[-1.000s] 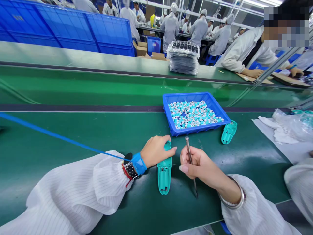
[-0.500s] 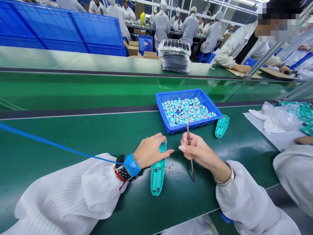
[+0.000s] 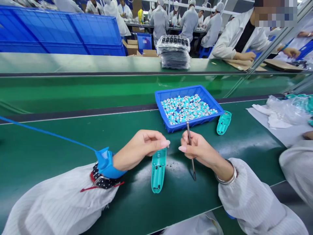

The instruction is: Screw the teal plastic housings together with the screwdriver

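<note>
A teal plastic shell (image 3: 158, 169), long and boat-shaped with a hollow, ribbed inside facing up, lies flat on the dark green bench mat (image 3: 61, 150), between the person's two hands and close to the near edge. Its far end is hidden under the left hand (image 3: 141, 147), which hovers over it with the fingers bent and the fingertips drawn against the thumb; whether anything small sits in that pinch cannot be made out. The right hand (image 3: 198, 150) is closed around a thin metal tool (image 3: 190, 143), held like a pen, with its dark lower tip down at the mat and its upper end crossing the front wall of a blue tray (image 3: 168, 125). The left wrist wears a blue strap (image 3: 106, 161) with a blue cord (image 3: 46, 132) running off to the left, and the right wrist a smooth silver bangle (image 3: 226, 179). The shallow, square-cornered tray holds a heap of small teal and silver parts (image 3: 187, 107), too small to tell apart. A second teal shell (image 3: 223, 122) lies just beside its right corner. Farther right, crumpled clear plastic (image 3: 281, 109) rests on white paper, cut off by the frame edge. A co-worker's white sleeve (image 3: 295, 169) enters at lower right. Across the glossy belt stands a stack of bagged black trays (image 3: 174, 52).
</note>
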Available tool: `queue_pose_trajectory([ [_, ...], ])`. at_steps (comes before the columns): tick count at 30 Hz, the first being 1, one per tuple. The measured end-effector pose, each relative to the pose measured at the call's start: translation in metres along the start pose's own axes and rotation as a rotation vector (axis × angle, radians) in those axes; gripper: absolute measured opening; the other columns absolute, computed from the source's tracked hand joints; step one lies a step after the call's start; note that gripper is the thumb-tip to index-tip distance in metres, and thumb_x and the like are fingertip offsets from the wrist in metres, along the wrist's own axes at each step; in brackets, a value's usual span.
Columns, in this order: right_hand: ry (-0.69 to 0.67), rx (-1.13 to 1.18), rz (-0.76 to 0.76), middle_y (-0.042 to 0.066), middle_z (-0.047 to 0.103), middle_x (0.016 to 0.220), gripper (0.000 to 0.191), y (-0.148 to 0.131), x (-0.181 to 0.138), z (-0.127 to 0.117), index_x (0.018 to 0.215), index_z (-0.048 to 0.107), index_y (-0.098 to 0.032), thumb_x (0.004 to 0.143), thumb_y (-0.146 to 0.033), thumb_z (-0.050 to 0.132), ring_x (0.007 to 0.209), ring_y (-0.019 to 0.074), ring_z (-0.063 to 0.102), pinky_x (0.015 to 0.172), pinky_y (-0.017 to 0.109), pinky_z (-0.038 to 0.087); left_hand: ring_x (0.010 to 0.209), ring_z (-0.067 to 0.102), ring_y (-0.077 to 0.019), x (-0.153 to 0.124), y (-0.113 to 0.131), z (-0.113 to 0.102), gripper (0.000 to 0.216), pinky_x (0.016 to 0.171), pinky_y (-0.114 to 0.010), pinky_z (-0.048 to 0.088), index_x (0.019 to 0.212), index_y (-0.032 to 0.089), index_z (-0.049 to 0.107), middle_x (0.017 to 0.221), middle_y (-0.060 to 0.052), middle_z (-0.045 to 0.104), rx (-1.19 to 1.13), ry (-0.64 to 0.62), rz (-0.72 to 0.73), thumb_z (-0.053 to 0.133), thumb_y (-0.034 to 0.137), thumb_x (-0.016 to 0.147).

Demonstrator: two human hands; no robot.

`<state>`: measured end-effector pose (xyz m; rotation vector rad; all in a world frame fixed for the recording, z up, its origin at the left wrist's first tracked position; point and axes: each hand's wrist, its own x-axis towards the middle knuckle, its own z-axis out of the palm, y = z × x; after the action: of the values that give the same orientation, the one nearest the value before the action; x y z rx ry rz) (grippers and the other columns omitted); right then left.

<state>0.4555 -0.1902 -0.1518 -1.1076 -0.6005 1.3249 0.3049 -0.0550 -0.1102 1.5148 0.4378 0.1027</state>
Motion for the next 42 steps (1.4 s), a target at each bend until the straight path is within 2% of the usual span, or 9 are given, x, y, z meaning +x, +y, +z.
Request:
queue_pose_trajectory([
  [4, -0.002, -0.015, 0.013, -0.012, 0.039, 0.055, 0.044, 0.000, -0.002, 0.001, 0.074, 0.036, -0.020, 0.061, -0.024, 0.078, 0.039, -0.0006, 0.028, 0.037, 0.016, 0.014, 0.048, 0.036, -0.0045, -0.012, 0.003, 0.010, 0.026, 0.044, -0.019, 0.029, 0.058, 0.013, 0.058, 0.056, 0.003, 0.046, -0.144, -0.056, -0.006, 0.070, 0.034, 0.067],
  [10, 0.001, -0.028, 0.013, -0.012, 0.038, 0.054, 0.042, -0.001, -0.004, 0.002, 0.074, 0.036, -0.020, 0.062, -0.024, 0.077, 0.039, -0.0001, 0.028, 0.038, 0.017, 0.016, 0.053, 0.046, -0.0084, -0.017, 0.005, 0.015, 0.021, 0.048, -0.021, 0.040, 0.057, 0.015, 0.063, 0.060, -0.001, 0.054, -0.121, -0.103, 0.041, 0.072, 0.032, 0.066],
  [17, -0.009, -0.019, 0.024, -0.012, 0.038, 0.055, 0.041, -0.002, -0.004, 0.003, 0.074, 0.036, -0.020, 0.063, -0.023, 0.076, 0.039, -0.0002, 0.028, 0.038, 0.017, 0.018, 0.050, 0.044, -0.0066, -0.016, 0.004, 0.016, 0.016, 0.046, -0.020, 0.040, 0.058, 0.015, 0.063, 0.061, 0.000, 0.055, -0.120, -0.157, 0.067, 0.070, 0.026, 0.067],
  [24, -0.005, -0.016, 0.042, -0.012, 0.037, 0.055, 0.042, -0.004, -0.006, 0.003, 0.073, 0.036, -0.020, 0.062, -0.024, 0.076, 0.039, -0.0005, 0.026, 0.038, 0.016, 0.017, 0.049, 0.041, -0.0072, -0.016, 0.004, 0.014, 0.024, 0.044, -0.020, 0.035, 0.055, 0.015, 0.058, 0.056, 0.001, 0.050, -0.073, -0.165, 0.026, 0.070, 0.032, 0.066],
  [27, 0.042, 0.013, 0.005, -0.012, 0.034, 0.050, 0.040, 0.000, -0.007, 0.012, 0.070, 0.036, -0.020, 0.066, -0.031, 0.074, 0.037, -0.0001, 0.023, 0.037, 0.017, 0.015, 0.047, 0.036, -0.0063, -0.012, 0.000, 0.016, 0.027, 0.043, -0.020, 0.030, 0.060, 0.015, 0.056, 0.052, 0.004, 0.043, -0.058, -0.094, 0.024, 0.066, 0.038, 0.070],
  [30, 0.177, 0.088, -0.096, -0.011, 0.030, 0.046, 0.038, 0.009, -0.009, 0.031, 0.066, 0.033, -0.020, 0.077, -0.044, 0.061, 0.035, 0.0012, 0.021, 0.036, 0.017, 0.014, 0.044, 0.027, -0.0061, -0.008, -0.009, 0.024, 0.034, 0.042, -0.021, 0.024, 0.064, 0.015, 0.053, 0.048, 0.006, 0.033, 0.029, 0.105, 0.106, 0.049, 0.043, 0.083],
  [34, 0.272, 0.108, -0.242, -0.010, 0.029, 0.047, 0.038, 0.020, -0.013, 0.054, 0.064, 0.032, -0.020, 0.082, -0.044, 0.055, 0.037, 0.0020, 0.025, 0.037, 0.018, 0.020, 0.047, 0.032, -0.0076, -0.014, -0.023, 0.043, 0.043, 0.049, -0.023, 0.031, 0.055, 0.017, 0.040, 0.050, 0.004, 0.035, 0.168, 0.336, 0.275, 0.033, 0.038, 0.092],
  [38, 0.265, 0.095, -0.335, -0.010, 0.031, 0.049, 0.038, 0.022, -0.019, 0.067, 0.063, 0.034, -0.019, 0.078, -0.040, 0.062, 0.041, 0.0023, 0.029, 0.039, 0.017, 0.023, 0.046, 0.032, -0.0082, -0.026, -0.031, 0.059, 0.042, 0.048, -0.024, 0.031, 0.059, 0.018, 0.039, 0.051, 0.003, 0.036, 0.139, 0.410, 0.366, 0.031, 0.043, 0.093],
  [42, 0.225, 0.107, -0.346, -0.009, 0.035, 0.051, 0.038, 0.021, -0.021, 0.073, 0.063, 0.035, -0.019, 0.077, -0.041, 0.062, 0.041, 0.0022, 0.030, 0.038, 0.017, 0.025, 0.044, 0.029, -0.0075, -0.029, -0.030, 0.065, 0.041, 0.046, -0.023, 0.029, 0.060, 0.018, 0.039, 0.050, 0.004, 0.035, 0.061, 0.426, 0.418, 0.032, 0.042, 0.093],
])
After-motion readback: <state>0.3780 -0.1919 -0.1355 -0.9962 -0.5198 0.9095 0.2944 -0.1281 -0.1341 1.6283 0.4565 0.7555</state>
